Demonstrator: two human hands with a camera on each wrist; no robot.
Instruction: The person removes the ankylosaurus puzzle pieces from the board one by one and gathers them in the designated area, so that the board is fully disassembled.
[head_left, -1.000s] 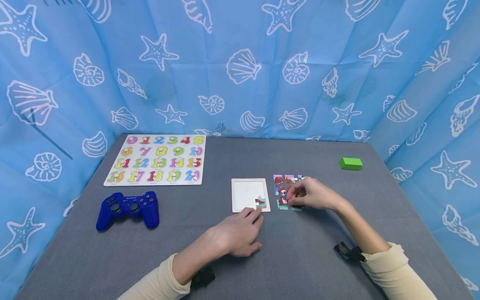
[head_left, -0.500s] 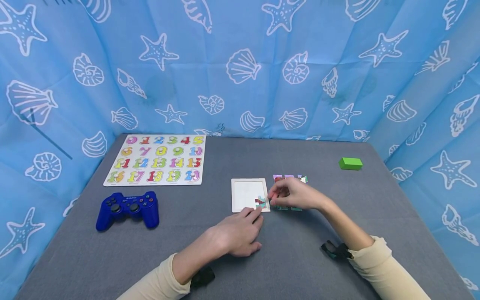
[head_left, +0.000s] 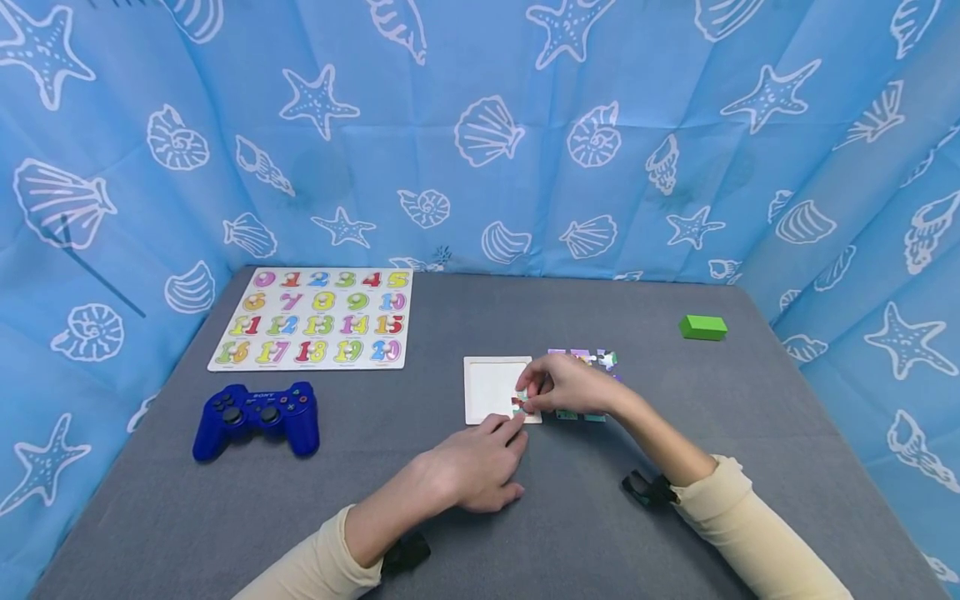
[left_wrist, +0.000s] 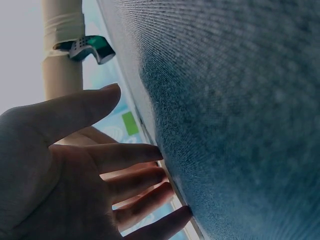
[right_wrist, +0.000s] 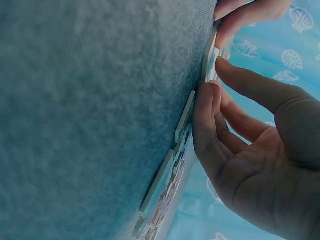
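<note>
In the head view, a pale square puzzle tray lies at mid-table, with a teal and brown jigsaw piece in its lower right corner. My left hand rests by the tray's near edge, its fingertips on that edge and its thumb spread away. The right hand is over the tray's right side, thumb and fingers pinched together at a jigsaw piece that they mostly hide. In the right wrist view, the right fingertips are right at the tray's edge. More colourful jigsaw pieces lie beneath and beyond the right hand.
A number board lies at the back left, with a blue game controller in front of it. At the far right sits a green block. A blue curtain with shell prints hangs behind the grey table.
From the loose pieces, my right hand has moved left with a jigsaw piece and come over the tray's right side. The left hand has stayed at the tray's near edge.
</note>
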